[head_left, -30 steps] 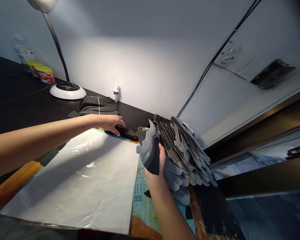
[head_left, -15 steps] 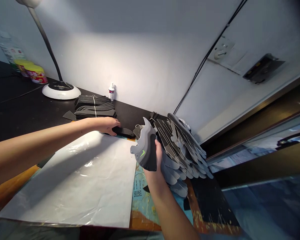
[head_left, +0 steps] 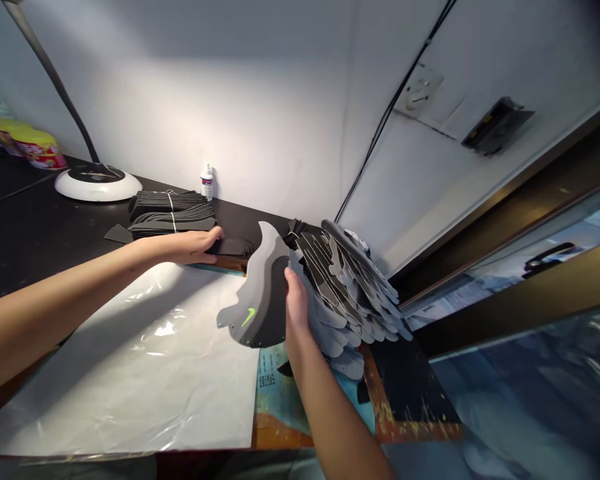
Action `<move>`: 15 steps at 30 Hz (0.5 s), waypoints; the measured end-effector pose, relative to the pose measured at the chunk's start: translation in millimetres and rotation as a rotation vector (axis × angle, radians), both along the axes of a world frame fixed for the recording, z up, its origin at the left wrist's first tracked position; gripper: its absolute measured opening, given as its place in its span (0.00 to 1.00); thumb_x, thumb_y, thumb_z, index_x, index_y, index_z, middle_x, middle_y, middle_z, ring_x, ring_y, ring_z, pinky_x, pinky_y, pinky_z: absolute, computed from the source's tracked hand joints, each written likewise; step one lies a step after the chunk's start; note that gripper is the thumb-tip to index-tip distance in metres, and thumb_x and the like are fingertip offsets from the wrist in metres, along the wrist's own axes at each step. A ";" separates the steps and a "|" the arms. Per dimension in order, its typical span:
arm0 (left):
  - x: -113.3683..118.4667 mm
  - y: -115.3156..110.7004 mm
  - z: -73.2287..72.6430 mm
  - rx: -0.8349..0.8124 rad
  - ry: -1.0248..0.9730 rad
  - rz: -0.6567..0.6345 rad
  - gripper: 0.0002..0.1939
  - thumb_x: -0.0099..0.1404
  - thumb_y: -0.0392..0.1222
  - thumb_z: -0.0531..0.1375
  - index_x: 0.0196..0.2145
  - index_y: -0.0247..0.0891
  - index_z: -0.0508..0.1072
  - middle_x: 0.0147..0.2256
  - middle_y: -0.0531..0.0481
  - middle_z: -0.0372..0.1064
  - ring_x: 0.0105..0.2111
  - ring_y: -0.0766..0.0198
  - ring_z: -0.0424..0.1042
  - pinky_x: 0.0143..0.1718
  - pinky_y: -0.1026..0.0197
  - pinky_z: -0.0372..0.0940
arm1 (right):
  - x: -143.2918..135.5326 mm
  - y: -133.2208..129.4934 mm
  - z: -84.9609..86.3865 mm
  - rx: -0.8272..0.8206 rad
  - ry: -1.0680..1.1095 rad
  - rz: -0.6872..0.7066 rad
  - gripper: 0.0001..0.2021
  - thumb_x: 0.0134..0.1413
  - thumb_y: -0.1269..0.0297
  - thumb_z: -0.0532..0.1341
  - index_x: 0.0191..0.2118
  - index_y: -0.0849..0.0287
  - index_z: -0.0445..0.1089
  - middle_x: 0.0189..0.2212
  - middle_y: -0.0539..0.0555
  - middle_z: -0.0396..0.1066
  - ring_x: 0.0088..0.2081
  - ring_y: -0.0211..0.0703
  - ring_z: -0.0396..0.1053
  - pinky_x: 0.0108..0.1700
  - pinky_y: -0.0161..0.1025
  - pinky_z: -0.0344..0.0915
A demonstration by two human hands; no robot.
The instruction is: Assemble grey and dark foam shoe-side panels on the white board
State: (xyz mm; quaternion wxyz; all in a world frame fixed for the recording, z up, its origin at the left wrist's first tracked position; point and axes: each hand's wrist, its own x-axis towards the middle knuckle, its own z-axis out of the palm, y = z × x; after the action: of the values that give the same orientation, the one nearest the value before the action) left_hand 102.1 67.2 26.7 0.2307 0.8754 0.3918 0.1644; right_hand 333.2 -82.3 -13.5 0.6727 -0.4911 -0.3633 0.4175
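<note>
My right hand (head_left: 296, 303) is closed on a grey and black shoe upper piece (head_left: 263, 287) with a small green swoosh, its thumb lying along the black edge. This piece is held up above the right edge of the white sheet (head_left: 170, 373). Farther back, my left hand (head_left: 200, 245) has its fingers around the near end of a small low pile of black shoe pieces (head_left: 234, 247) on the table. How many of those it grips is hidden. Behind my left hand lies a tied bundle of dark cut pieces (head_left: 173, 215).
A big leaning heap of grey shoe pieces (head_left: 350, 300) stands right of my right hand. At the back are a small white bottle (head_left: 207, 181), a lamp base (head_left: 98, 183) and red and yellow tubs (head_left: 40, 148). Cables (head_left: 380, 127) run down the wall.
The shoe upper piece has come closer and moved left in view, turning its face more to me. My left hand stays at the black pieces. The whole view has shifted slightly.
</note>
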 end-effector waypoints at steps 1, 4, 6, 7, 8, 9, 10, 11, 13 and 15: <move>-5.7 2.0 0.7 -0.038 -0.048 0.024 0.20 0.59 0.36 0.63 0.48 0.29 0.66 0.34 0.52 0.67 0.32 0.65 0.63 0.34 0.68 0.58 | -0.8 0.2 -1.6 -0.012 -0.083 -0.025 0.18 0.56 0.48 0.57 0.41 0.57 0.73 0.38 0.55 0.77 0.46 0.49 0.73 0.49 0.44 0.71; -19.1 -2.2 3.5 -0.146 -0.285 0.107 0.25 0.65 0.47 0.60 0.54 0.32 0.59 0.33 0.53 0.61 0.32 0.64 0.60 0.33 0.66 0.58 | -5.2 -3.3 -4.2 -0.065 -0.322 0.033 0.17 0.58 0.47 0.55 0.29 0.55 0.68 0.27 0.51 0.70 0.35 0.44 0.69 0.41 0.39 0.68; -21.6 -17.0 3.9 -0.267 -0.487 0.092 0.22 0.68 0.53 0.55 0.52 0.36 0.58 0.32 0.53 0.57 0.33 0.64 0.59 0.35 0.64 0.59 | -10.1 -8.0 -5.1 -0.063 -0.428 0.096 0.18 0.56 0.49 0.60 0.23 0.54 0.62 0.20 0.47 0.62 0.29 0.42 0.64 0.38 0.38 0.66; -20.6 -27.5 3.0 -0.325 -0.550 0.067 0.20 0.70 0.55 0.51 0.50 0.37 0.59 0.31 0.54 0.54 0.31 0.65 0.57 0.35 0.63 0.60 | -13.0 -10.5 -5.4 -0.054 -0.486 0.104 0.17 0.55 0.50 0.62 0.23 0.54 0.62 0.19 0.46 0.60 0.28 0.42 0.63 0.38 0.39 0.65; -18.5 -39.3 1.3 -0.382 -0.580 0.040 0.18 0.71 0.55 0.49 0.47 0.38 0.60 0.30 0.54 0.53 0.31 0.65 0.57 0.35 0.62 0.60 | -16.1 -13.0 -5.6 -0.037 -0.549 0.082 0.15 0.53 0.51 0.64 0.25 0.53 0.64 0.20 0.46 0.61 0.28 0.43 0.63 0.40 0.40 0.65; -15.5 -51.7 -0.9 -0.434 -0.598 0.021 0.17 0.71 0.55 0.49 0.43 0.38 0.61 0.29 0.54 0.52 0.30 0.66 0.56 0.33 0.62 0.60 | -19.3 -15.3 -5.3 -0.014 -0.612 0.038 0.12 0.53 0.52 0.66 0.29 0.53 0.67 0.23 0.48 0.64 0.31 0.44 0.64 0.43 0.42 0.65; -11.9 -64.0 -3.4 -0.487 -0.603 0.001 0.17 0.70 0.56 0.51 0.40 0.38 0.61 0.28 0.54 0.52 0.28 0.66 0.56 0.31 0.62 0.59 | -22.2 -17.3 -4.4 0.015 -0.671 -0.011 0.12 0.53 0.52 0.66 0.35 0.54 0.69 0.28 0.51 0.67 0.35 0.46 0.66 0.46 0.44 0.65; -8.1 -75.6 -5.7 -0.542 -0.605 -0.024 0.17 0.68 0.57 0.53 0.39 0.39 0.62 0.27 0.54 0.52 0.27 0.65 0.57 0.29 0.62 0.59 | -24.8 -19.0 -2.5 0.051 -0.714 -0.046 0.15 0.54 0.52 0.66 0.42 0.54 0.70 0.34 0.53 0.70 0.39 0.49 0.67 0.50 0.46 0.65; -1.0 -94.4 -9.1 -0.678 -0.624 -0.121 0.18 0.64 0.57 0.59 0.36 0.39 0.64 0.26 0.54 0.57 0.26 0.65 0.60 0.28 0.62 0.60 | -28.8 -21.0 4.9 0.122 -0.723 0.010 0.22 0.55 0.50 0.67 0.52 0.54 0.68 0.44 0.58 0.71 0.48 0.52 0.68 0.56 0.50 0.63; 3.4 -105.1 -10.2 -0.737 -0.635 -0.248 0.19 0.62 0.57 0.63 0.35 0.38 0.67 0.26 0.52 0.62 0.26 0.64 0.64 0.29 0.61 0.62 | -31.3 -20.0 17.4 0.175 -0.664 0.232 0.27 0.56 0.50 0.67 0.58 0.51 0.65 0.53 0.58 0.70 0.56 0.52 0.66 0.62 0.51 0.61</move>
State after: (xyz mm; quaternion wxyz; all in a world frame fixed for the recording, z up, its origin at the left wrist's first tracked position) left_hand 105.5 -37.9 16.5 0.6501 0.6826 0.2270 0.2448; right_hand 301.9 -102.3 3.8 0.5056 -0.4959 -0.6498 0.2760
